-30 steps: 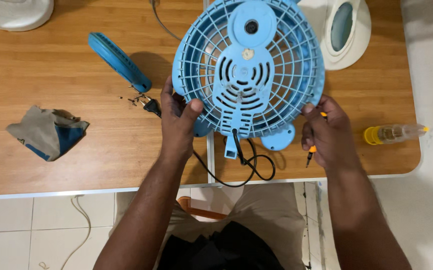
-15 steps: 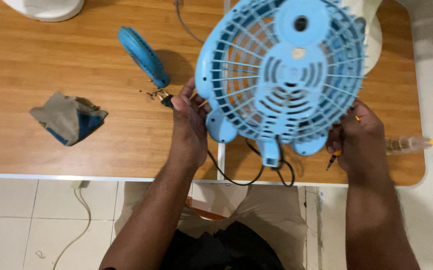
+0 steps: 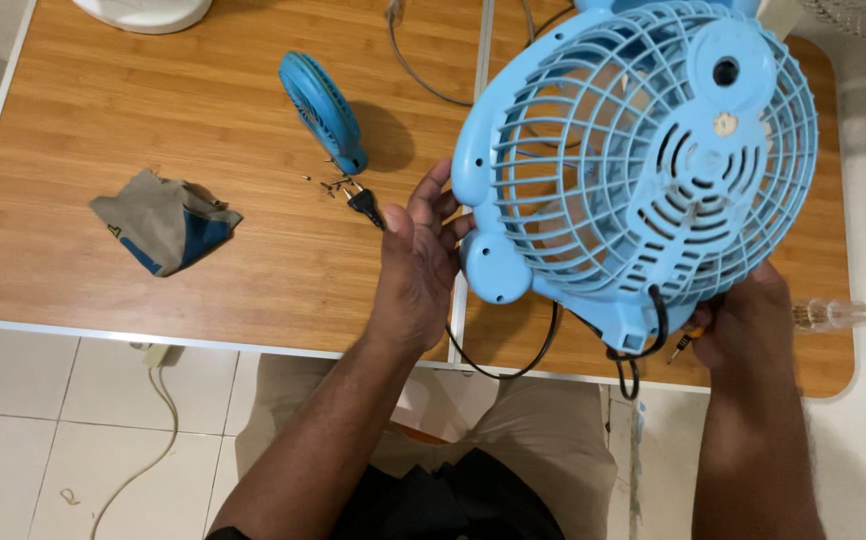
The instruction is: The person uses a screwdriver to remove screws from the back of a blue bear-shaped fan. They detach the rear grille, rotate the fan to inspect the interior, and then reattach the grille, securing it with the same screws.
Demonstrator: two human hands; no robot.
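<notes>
- the blue fan (image 3: 643,170) is held tilted above the wooden bench (image 3: 203,130), its rear grille facing up, between both hands.
- left hand (image 3: 418,265): fingers (image 3: 443,205) curl onto the fan's left rim and round foot, holding it.
- right hand (image 3: 753,320): grips the fan's lower right edge; a small screwdriver (image 3: 683,343) pokes out beside its fingers.
- a black cord (image 3: 533,350) hangs below the fan, between the hands.
- left of the left fingers: a black plug (image 3: 363,205), small screws (image 3: 328,185), a blue blade piece (image 3: 321,110).
- farther left lies a crumpled cloth (image 3: 163,220).
</notes>
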